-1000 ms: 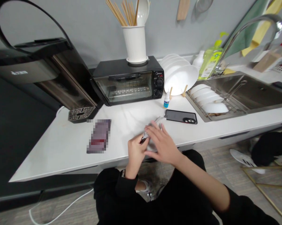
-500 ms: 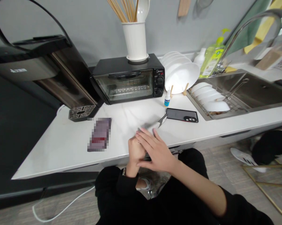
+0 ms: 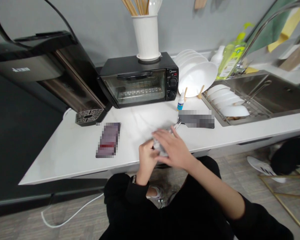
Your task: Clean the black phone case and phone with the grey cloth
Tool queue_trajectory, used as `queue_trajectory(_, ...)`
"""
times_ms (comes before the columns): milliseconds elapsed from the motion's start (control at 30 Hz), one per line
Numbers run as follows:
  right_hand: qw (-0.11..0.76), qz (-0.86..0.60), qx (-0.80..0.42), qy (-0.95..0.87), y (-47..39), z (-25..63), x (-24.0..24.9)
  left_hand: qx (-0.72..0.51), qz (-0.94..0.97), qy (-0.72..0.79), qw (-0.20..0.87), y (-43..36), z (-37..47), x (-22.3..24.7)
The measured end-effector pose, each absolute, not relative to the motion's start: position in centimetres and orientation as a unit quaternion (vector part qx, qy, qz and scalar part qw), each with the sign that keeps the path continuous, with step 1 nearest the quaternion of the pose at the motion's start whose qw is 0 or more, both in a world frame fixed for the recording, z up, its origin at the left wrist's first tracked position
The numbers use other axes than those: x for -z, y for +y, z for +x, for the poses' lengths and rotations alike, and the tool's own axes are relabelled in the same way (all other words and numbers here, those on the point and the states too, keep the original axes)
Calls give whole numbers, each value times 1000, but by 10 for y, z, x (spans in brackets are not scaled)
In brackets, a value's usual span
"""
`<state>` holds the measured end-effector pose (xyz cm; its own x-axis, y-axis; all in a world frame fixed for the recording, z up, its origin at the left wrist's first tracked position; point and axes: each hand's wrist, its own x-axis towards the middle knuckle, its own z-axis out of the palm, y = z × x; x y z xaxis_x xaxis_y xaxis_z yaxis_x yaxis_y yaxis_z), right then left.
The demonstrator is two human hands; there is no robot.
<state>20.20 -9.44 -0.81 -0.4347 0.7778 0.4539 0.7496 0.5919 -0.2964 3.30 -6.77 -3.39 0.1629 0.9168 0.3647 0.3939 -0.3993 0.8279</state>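
Observation:
Just over the counter's front edge, my left hand [image 3: 147,156] is closed around one side of a small grey-white thing [image 3: 160,147]. My right hand [image 3: 176,150] lies across the other side, fingers on top and thumb below. Their grip hides most of the thing, so I cannot tell its kind. A thin dark-and-white pointed piece [image 3: 176,125] lies just beyond my right fingertips, close to a dark phone [image 3: 197,120]. Behind that phone stands a small white bottle with a blue label [image 3: 180,102]. Another phone-like flat object [image 3: 108,140], blurred out, rests to the left.
A toaster oven [image 3: 137,87] stands at the back, with a white utensil holder [image 3: 147,38] on top. White plates [image 3: 198,78] are racked beside the sink [image 3: 277,96]. At left is a tall dark dispenser [image 3: 75,83]. Someone's shoe [image 3: 261,168] shows on the right.
My hands have drawn a little apart, and the grey-white thing now shows between them. My right hand no longer covers the left one's knuckles. The whole view has shifted slightly.

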Motion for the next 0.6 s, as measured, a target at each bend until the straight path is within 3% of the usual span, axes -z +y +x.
queue_trajectory(167,320,-577,35,-751,-72,229,13,-454,711,452,291,-70,37,29)
queue_trajectory(367,281,-406,-15,-869,-97,187,15,-434,735,451,260,-67,26,36)
queue_trajectory(533,331,-568,30,-753,-71,216,16,-452,711,461,278,-70,36,32)
queue_trajectory(600,338,-555,23,-760,-74,208,16,-451,711,468,270,-67,37,34)
